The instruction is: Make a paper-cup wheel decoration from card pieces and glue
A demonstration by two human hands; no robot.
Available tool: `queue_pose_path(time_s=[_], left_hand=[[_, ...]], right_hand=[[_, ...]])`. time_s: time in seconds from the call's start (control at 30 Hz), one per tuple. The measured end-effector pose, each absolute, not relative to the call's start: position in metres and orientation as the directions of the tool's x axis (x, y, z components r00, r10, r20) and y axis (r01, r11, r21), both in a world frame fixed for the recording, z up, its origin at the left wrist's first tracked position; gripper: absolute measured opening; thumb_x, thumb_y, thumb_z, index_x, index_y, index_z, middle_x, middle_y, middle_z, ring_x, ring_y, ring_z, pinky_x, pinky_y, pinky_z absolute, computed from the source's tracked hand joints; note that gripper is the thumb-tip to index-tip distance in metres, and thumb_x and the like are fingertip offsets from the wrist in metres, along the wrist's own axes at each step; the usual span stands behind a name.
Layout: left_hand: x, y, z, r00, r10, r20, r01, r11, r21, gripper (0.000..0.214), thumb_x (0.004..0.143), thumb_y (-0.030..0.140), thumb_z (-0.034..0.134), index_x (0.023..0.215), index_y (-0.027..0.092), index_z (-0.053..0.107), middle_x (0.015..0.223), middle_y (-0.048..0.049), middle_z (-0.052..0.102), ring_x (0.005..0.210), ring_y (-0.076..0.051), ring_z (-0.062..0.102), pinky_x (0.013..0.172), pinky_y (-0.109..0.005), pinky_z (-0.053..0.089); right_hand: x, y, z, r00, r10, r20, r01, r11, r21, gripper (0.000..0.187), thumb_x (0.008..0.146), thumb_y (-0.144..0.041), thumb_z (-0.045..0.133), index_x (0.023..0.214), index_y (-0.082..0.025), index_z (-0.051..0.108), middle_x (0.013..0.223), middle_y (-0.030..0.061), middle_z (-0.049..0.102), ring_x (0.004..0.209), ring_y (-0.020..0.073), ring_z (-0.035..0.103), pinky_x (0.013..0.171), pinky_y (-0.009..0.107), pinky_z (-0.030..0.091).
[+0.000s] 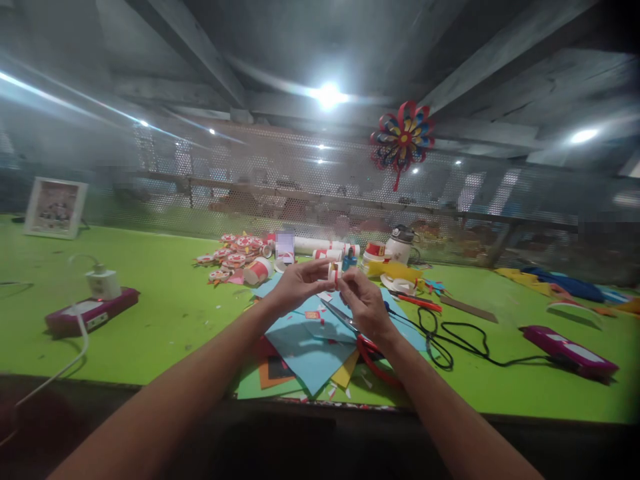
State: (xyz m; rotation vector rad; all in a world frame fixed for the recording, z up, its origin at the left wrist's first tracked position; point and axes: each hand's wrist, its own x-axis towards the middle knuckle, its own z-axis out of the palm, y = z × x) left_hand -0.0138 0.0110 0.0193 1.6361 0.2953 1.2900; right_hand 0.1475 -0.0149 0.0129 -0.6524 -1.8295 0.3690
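Observation:
My left hand (299,283) and my right hand (364,303) meet above a pile of coloured paper sheets (305,347) on the green table (165,313). Both pinch a small white paper piece with a red band (334,272), held between the fingertips of the two hands. Red-handled scissors (363,343) lie on the blue sheet just under my right wrist. Small paper scraps lie about the sheets.
Finished red-and-white paper pieces (235,257), a paper cup (257,271) and white rolls (320,247) lie behind the hands. A pink power strip with charger (90,310) sits left, another strip (570,350) with a black cable (460,340) right. A paper pinwheel (403,140) hangs on the mesh wall.

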Motion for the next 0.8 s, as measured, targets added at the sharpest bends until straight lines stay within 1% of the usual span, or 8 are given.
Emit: queue_pose_path(time_s=[0.3, 0.47, 0.57, 0.7, 0.8], left_hand=[[-0.013, 0.000, 0.028, 0.418, 0.652, 0.632, -0.343, -0.531, 0.775, 0.045, 0.070, 0.017, 0.072, 0.113, 0.012, 0.062, 0.106, -0.0138, 0.067, 0.099, -0.023, 0.062, 0.084, -0.037, 0.049], [-0.012, -0.003, 0.030, 0.387, 0.671, 0.632, -0.343, -0.532, 0.774, 0.047, 0.068, 0.018, 0.073, 0.113, 0.014, 0.062, 0.111, -0.0136, 0.065, 0.102, -0.024, 0.061, 0.089, -0.039, 0.048], [-0.013, -0.003, 0.028, 0.381, 0.686, 0.620, -0.344, -0.517, 0.783, 0.049, 0.068, 0.017, 0.073, 0.115, 0.015, 0.061, 0.118, -0.0141, 0.062, 0.103, -0.024, 0.060, 0.089, -0.039, 0.048], [-0.014, -0.003, 0.028, 0.398, 0.685, 0.610, -0.336, -0.510, 0.792, 0.051, 0.068, 0.017, 0.073, 0.117, 0.013, 0.060, 0.114, -0.0153, 0.064, 0.104, -0.025, 0.060, 0.090, -0.039, 0.047], [-0.014, -0.004, 0.030, 0.402, 0.686, 0.606, -0.336, -0.505, 0.795, 0.052, 0.068, 0.016, 0.073, 0.118, 0.014, 0.059, 0.116, -0.0152, 0.062, 0.106, -0.024, 0.059, 0.092, -0.039, 0.046]], right_hand=[[0.146, -0.025, 0.020, -0.212, 0.575, 0.790, 0.249, 0.814, -0.525, 0.021, 0.090, -0.029, 0.048, 0.072, -0.019, 0.048, 0.064, -0.0038, 0.038, 0.054, 0.0096, 0.035, 0.053, 0.025, 0.031], [0.146, -0.028, 0.020, -0.198, 0.557, 0.807, 0.232, 0.826, -0.513, 0.020, 0.090, -0.026, 0.048, 0.072, -0.018, 0.049, 0.065, -0.0040, 0.038, 0.055, 0.0091, 0.035, 0.053, 0.025, 0.031], [0.145, -0.029, 0.020, -0.195, 0.541, 0.818, 0.228, 0.837, -0.498, 0.018, 0.090, -0.024, 0.048, 0.073, -0.018, 0.049, 0.065, -0.0038, 0.040, 0.056, 0.0092, 0.037, 0.054, 0.024, 0.032], [0.145, -0.028, 0.019, -0.224, 0.518, 0.825, 0.221, 0.852, -0.475, 0.016, 0.090, -0.022, 0.047, 0.074, -0.019, 0.048, 0.068, -0.0029, 0.041, 0.059, 0.0097, 0.040, 0.056, 0.024, 0.034], [0.145, -0.026, 0.019, -0.238, 0.498, 0.834, 0.216, 0.864, -0.454, 0.014, 0.089, -0.021, 0.048, 0.076, -0.019, 0.048, 0.070, -0.0019, 0.042, 0.062, 0.0104, 0.041, 0.059, 0.025, 0.036]])
